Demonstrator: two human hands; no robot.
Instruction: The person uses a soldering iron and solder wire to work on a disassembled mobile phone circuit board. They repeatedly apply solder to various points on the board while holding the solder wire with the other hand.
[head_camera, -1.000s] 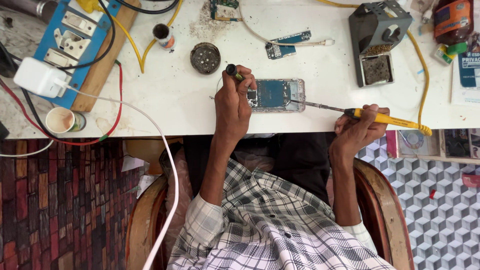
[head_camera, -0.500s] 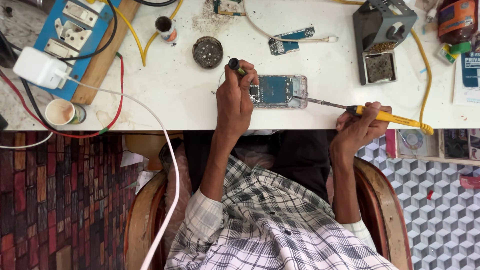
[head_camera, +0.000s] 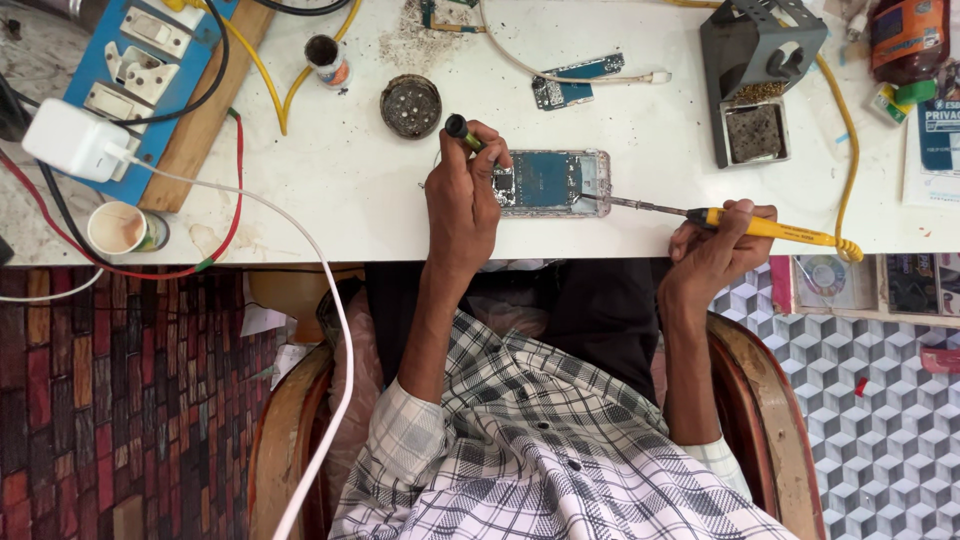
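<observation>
Little has shifted since the earlier frames: both hands are held in the same places over the opened phone (head_camera: 548, 183), and only a slight drift of the whole view is seen. At the centre of the frame, the phone is laid flat on the white table (head_camera: 330, 170), its blue inner board exposed. The left hand (head_camera: 462, 205) is placed at the phone's left end, its fingers closed around a thin dark-tipped tool (head_camera: 466, 133) that points up and left. To the right of centre, the right hand (head_camera: 712, 250) is rested at the table's edge, its fingers closed around the yellow handle of a soldering iron (head_camera: 740, 222); the metal tip is brought to the phone's right end, though actual contact cannot be told.

In the upper right, a grey iron stand (head_camera: 755, 75) is set, with a coiled yellow cord beside it. A round dark tin (head_camera: 410, 105) and a small circuit board (head_camera: 575, 82) are seen above the phone. At the upper left, a blue switch board (head_camera: 140, 75) and a white charger (head_camera: 68, 140) are placed, with a paper cup (head_camera: 118, 228) just below them.
</observation>
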